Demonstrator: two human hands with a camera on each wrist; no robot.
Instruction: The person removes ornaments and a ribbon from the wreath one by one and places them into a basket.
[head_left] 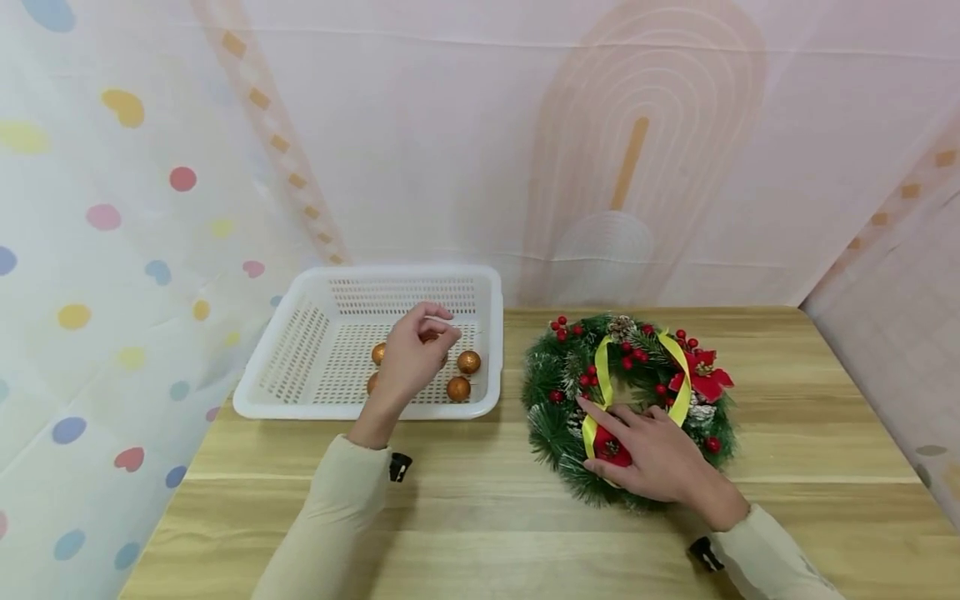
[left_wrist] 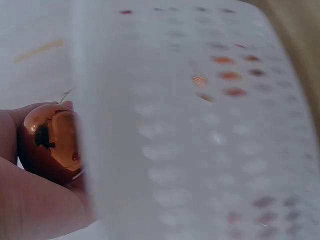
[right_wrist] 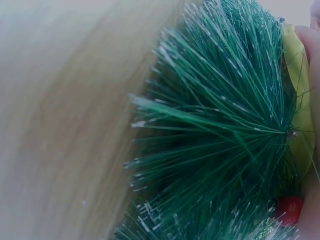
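My left hand is over the white basket and pinches a shiny copper Christmas ball between thumb and fingers. A thin gold loop stands up from this ball in the left wrist view. More copper balls lie on the basket floor, some partly hidden by my left hand. My right hand rests on the near side of the green Christmas wreath, fingers spread over a red flower and beside the yellow ribbon.
The wreath also carries red berries, pine cones and a second red flower at its right. Basket and wreath lie side by side on a wooden table. A patterned cloth hangs behind the table.
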